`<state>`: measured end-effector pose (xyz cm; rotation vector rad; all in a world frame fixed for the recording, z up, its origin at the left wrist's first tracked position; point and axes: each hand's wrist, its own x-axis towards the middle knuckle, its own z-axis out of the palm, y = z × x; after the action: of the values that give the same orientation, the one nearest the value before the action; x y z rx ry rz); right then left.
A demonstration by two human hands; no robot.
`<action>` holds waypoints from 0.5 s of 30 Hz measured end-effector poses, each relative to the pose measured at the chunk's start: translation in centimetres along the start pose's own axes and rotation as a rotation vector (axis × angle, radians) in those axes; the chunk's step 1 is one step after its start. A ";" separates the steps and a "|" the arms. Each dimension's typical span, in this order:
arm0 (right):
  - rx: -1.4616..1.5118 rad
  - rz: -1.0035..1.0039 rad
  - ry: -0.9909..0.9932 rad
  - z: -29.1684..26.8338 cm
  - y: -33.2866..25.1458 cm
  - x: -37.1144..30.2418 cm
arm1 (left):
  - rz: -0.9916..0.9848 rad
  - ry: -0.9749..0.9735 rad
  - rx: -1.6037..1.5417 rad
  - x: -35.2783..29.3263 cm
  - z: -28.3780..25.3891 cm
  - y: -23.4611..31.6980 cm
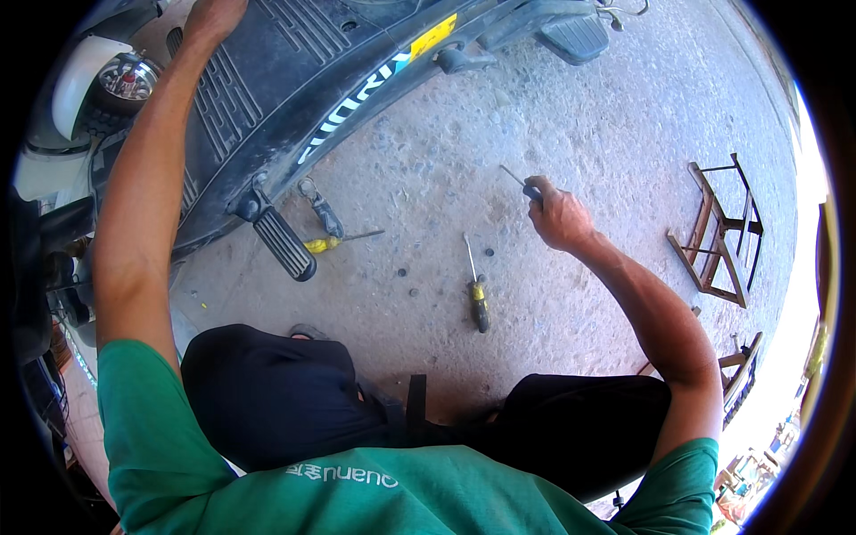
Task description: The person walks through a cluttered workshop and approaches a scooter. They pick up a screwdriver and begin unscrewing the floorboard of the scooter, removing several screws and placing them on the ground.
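Observation:
My right hand (563, 217) is closed around the dark handle of a screwdriver (532, 191), held over the concrete with its thin shaft slanting toward the upper left. My left hand (217, 15) reaches to the top edge of the picture, by the black floorboard (290, 40) of a scooter; its fingers are cut off from view. Between my arms, a screwdriver with a yellow and black handle (480, 301) lies on the ground. Another yellow-handled screwdriver (323, 243) lies partly behind the scooter's ribbed footrest (285, 243).
Several small dark round pieces (402, 272) dot the concrete ground (428, 339). A rusty metal frame (718, 234) stands at the right, with another ribbed part (742, 379) below it. A second footrest (575, 37) juts out at the top. A small wheel (127, 78) shows at upper left.

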<state>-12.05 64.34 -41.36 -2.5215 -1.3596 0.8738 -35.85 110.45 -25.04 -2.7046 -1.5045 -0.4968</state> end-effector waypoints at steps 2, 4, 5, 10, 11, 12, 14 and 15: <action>0.002 -0.002 -0.001 0.0 0.0 0.1 | 0.010 0.011 0.009 0.1 0.0 -0.1; 0.004 -0.001 -0.002 0.0 -0.1 0.1 | 0.033 0.029 0.030 0.5 0.3 -0.5; 0.005 0.002 -0.001 0.0 -0.1 0.0 | 0.026 0.022 0.025 0.4 0.2 -0.4; -0.005 0.010 -0.006 0.1 0.0 0.2 | 0.089 0.023 0.004 1.7 0.8 -1.9; -0.007 0.010 -0.007 0.0 0.0 0.2 | 0.067 0.016 0.015 1.5 0.8 -1.7; -0.009 0.010 -0.008 -0.1 -0.1 0.2 | 0.045 0.010 0.026 1.2 0.8 -1.6; -0.004 0.021 -0.010 -0.2 0.1 0.0 | 0.003 -0.009 0.034 0.1 0.1 0.2; -0.001 0.025 -0.012 -0.2 0.1 0.0 | -0.022 -0.020 0.036 -0.4 -0.3 1.0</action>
<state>-11.89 64.30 -41.23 -2.5439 -1.3351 0.8944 -35.32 109.55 -24.70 -2.6772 -1.5338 -0.4406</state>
